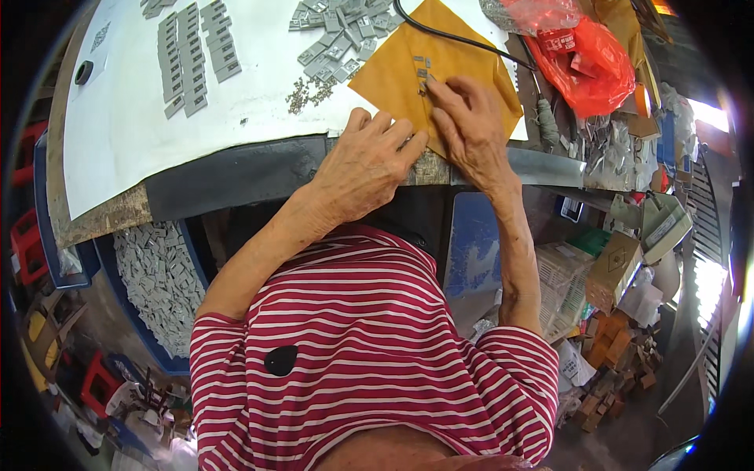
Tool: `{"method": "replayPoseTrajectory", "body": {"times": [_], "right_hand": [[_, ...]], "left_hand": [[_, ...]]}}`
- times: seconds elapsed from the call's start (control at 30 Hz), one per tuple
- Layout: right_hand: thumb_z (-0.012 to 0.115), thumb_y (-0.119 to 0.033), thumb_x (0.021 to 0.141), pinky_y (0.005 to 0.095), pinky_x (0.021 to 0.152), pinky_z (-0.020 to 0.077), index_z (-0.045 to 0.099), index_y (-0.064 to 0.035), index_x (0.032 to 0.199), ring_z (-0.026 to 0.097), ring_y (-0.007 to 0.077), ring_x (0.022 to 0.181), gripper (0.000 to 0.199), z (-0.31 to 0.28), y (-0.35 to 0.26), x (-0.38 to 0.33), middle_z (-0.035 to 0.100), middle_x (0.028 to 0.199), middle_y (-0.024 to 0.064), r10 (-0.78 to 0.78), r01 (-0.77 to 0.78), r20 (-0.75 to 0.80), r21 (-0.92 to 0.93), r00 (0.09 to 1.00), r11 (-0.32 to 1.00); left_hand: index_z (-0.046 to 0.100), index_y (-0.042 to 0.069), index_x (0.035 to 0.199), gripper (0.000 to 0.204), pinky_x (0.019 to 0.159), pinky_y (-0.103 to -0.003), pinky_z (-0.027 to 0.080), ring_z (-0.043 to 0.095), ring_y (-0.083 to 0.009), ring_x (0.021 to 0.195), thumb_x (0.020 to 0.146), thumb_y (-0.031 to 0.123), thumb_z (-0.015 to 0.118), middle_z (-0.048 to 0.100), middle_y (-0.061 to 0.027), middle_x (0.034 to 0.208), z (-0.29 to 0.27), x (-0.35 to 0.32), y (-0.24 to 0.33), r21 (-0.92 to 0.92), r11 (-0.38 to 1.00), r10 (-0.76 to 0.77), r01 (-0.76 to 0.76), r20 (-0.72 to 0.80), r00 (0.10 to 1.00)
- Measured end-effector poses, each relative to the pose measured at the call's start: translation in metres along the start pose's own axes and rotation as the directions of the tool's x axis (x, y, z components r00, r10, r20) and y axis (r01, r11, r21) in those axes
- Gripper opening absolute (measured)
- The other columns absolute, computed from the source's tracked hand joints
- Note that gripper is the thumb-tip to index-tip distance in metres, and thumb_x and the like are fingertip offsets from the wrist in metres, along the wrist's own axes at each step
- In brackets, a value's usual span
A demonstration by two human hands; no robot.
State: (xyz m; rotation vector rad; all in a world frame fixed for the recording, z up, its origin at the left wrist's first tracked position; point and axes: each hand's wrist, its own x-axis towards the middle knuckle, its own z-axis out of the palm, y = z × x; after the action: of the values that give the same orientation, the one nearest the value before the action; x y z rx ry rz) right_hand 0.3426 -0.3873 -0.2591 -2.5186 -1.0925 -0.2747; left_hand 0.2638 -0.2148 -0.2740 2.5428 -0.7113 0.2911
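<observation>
An orange-yellow sheet point(397, 67) lies at the table's front edge, with several small grey metal pieces point(422, 72) in a cluster on it. My right hand point(475, 129) rests over the sheet, its index fingertip at the lowest of these pieces and the thumb a little apart from it. At the sheet's near left edge, my left hand point(369, 157) is closed with its fingers curled. Whatever it may hold is hidden. Left of the sheet lies a pile of tiny brass-coloured parts point(309, 94). Behind it are heaped grey metal plates point(334, 43).
Rows of grey plates point(182, 59) lie on the white table covering point(118, 133), near a black ring point(83, 73). A black cable point(463, 41) crosses the sheet. Red plastic bags point(585, 71) crowd the right. Below left stands a blue bin point(184, 363) of grey parts.
</observation>
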Motion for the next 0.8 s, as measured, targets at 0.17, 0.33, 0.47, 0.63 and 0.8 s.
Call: {"method": "replayPoseTrajectory", "body": {"times": [0.17, 0.33, 0.47, 0.63, 0.8], "right_hand": [[0.059, -0.006, 0.077, 0.035, 0.08, 0.0413, 0.057, -0.008, 0.109, 0.05, 0.0288, 0.093, 0.032, -0.002, 0.011, -0.013, 0.051, 0.103, 0.0135, -0.042, 0.04, 0.034, 0.057, 0.999, 0.998], [0.059, -0.007, 0.077, 0.0364, 0.078, 0.0418, 0.057, -0.0055, 0.104, 0.051, 0.0296, 0.089, 0.027, -0.005, 0.01, -0.012, 0.051, 0.097, 0.0144, 0.044, -0.04, -0.068, 0.062, 0.997, 0.997], [0.058, -0.008, 0.078, 0.0367, 0.08, 0.0407, 0.056, -0.0033, 0.106, 0.05, 0.0298, 0.091, 0.028, 0.0, 0.003, -0.004, 0.051, 0.098, 0.0144, 0.006, -0.006, -0.021, 0.014, 1.0, 1.0], [0.057, -0.007, 0.079, 0.0374, 0.08, 0.0403, 0.055, -0.0009, 0.107, 0.05, 0.0307, 0.092, 0.029, -0.006, 0.016, -0.022, 0.052, 0.099, 0.0152, 0.071, -0.068, -0.071, 0.049, 0.995, 0.996], [0.056, -0.005, 0.079, 0.0364, 0.078, 0.041, 0.056, 0.0, 0.102, 0.051, 0.0306, 0.09, 0.024, -0.007, 0.015, -0.023, 0.053, 0.099, 0.0155, 0.138, -0.122, -0.137, 0.119, 0.981, 0.985]], "left_hand": [[0.053, 0.001, 0.107, 0.042, 0.072, -0.033, 0.034, 0.048, -0.0201, 0.081, 0.066, 0.007, 0.061, 0.05, -0.0072, 0.086, -0.001, 0.0, 0.0, 0.009, 1.0, 0.008, -0.008, -0.001, 1.0], [0.053, 0.001, 0.107, 0.042, 0.072, -0.033, 0.034, 0.047, -0.0203, 0.081, 0.067, 0.006, 0.061, 0.05, -0.0073, 0.086, -0.003, 0.0, 0.0, -0.002, 1.0, 0.003, -0.003, 0.009, 1.0], [0.053, 0.001, 0.108, 0.041, 0.073, -0.033, 0.034, 0.047, -0.0204, 0.081, 0.067, 0.007, 0.06, 0.05, -0.0073, 0.086, -0.001, 0.0, -0.001, -0.008, 1.0, 0.006, -0.006, 0.007, 1.0], [0.052, 0.003, 0.111, 0.043, 0.074, -0.033, 0.034, 0.047, -0.0201, 0.08, 0.068, 0.004, 0.058, 0.048, -0.007, 0.085, -0.002, 0.0, 0.0, -0.047, 0.999, -0.009, 0.009, -0.01, 1.0], [0.051, 0.004, 0.112, 0.046, 0.074, -0.033, 0.034, 0.046, -0.0201, 0.079, 0.066, -0.001, 0.055, 0.046, -0.0067, 0.082, -0.004, 0.0, -0.002, -0.09, 0.996, -0.012, 0.011, -0.015, 1.0]]}}
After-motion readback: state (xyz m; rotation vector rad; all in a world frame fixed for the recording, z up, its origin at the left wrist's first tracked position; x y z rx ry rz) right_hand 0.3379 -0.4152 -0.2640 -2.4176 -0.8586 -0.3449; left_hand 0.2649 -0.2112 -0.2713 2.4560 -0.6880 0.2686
